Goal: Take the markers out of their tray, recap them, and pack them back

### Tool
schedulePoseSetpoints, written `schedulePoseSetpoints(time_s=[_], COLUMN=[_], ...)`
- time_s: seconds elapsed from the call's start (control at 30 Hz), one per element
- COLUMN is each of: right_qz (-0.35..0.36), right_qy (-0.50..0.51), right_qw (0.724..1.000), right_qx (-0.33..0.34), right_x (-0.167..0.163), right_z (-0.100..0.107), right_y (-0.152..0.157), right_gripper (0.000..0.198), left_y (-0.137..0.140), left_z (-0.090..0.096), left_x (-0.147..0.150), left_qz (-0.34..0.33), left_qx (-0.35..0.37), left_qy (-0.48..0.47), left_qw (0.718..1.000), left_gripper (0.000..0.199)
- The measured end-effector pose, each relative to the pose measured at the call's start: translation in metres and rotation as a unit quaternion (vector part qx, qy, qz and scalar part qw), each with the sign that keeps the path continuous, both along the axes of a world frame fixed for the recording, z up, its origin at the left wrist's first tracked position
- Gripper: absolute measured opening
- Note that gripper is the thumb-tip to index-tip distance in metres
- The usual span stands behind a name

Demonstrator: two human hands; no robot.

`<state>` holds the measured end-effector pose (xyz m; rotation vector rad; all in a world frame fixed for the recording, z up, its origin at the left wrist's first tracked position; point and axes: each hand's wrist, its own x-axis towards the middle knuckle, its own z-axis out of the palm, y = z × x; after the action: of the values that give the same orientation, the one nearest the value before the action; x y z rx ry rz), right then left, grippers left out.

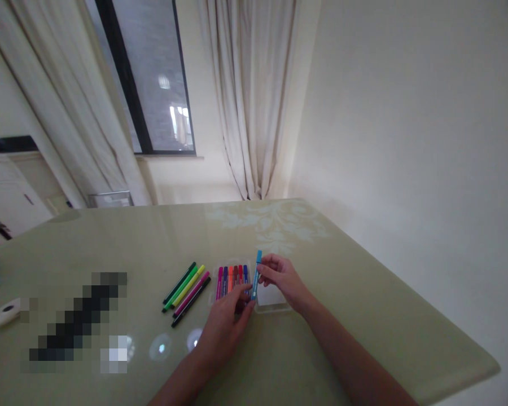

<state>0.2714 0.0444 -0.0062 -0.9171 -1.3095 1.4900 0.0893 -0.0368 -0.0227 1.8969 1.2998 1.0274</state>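
Note:
A light blue marker point(258, 259) stands tilted, cap up, over the middle of an open clear plastic case point(275, 308). My right hand point(281, 276) is closed on its upper part, thumb against fingers. Around the marker's lower end, the thumb and forefinger of my left hand point(228, 313) are pinched together. Several capped markers point(231, 279) lie side by side in the case's left half, in pink, orange, red, brown and blue; my left hand covers their lower ends. A white surface point(271, 295) shows in the right half.
Left of the case, several loose markers point(188, 290) in green, yellow, pink and black lie slanted on the glossy greenish table point(355, 327). A white oval object point(2, 314) and a blurred dark strip point(78, 318) are farther left. A wall point(406, 141) borders the right side.

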Motion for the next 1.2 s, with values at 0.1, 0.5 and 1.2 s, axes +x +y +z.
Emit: schedulePoseSetpoints(time_s=[0.1, 0.5, 1.2], right_qz=[0.006, -0.053, -0.059], right_qy=[-0.014, -0.201, -0.433], right_qw=[1.0, 0.977, 0.876], right_qx=[0.02, 0.051, 0.202], right_x=[0.001, 0.013, -0.001], right_z=[0.001, -0.01, -0.02], right_y=[0.0, 0.01, 0.0], right_gripper=[0.04, 0.025, 0.005], left_y=[0.0, -0.003, 0.002], left_z=[-0.001, -0.006, -0.007], left_x=[0.001, -0.002, 0.001], left_qz=[-0.005, -0.029, -0.071], left_qx=[-0.004, 0.158, 0.174], left_qy=[-0.004, 0.196, 0.248], left_qw=[1.0, 0.967, 0.95], left_gripper=[0.034, 0.033, 0.026])
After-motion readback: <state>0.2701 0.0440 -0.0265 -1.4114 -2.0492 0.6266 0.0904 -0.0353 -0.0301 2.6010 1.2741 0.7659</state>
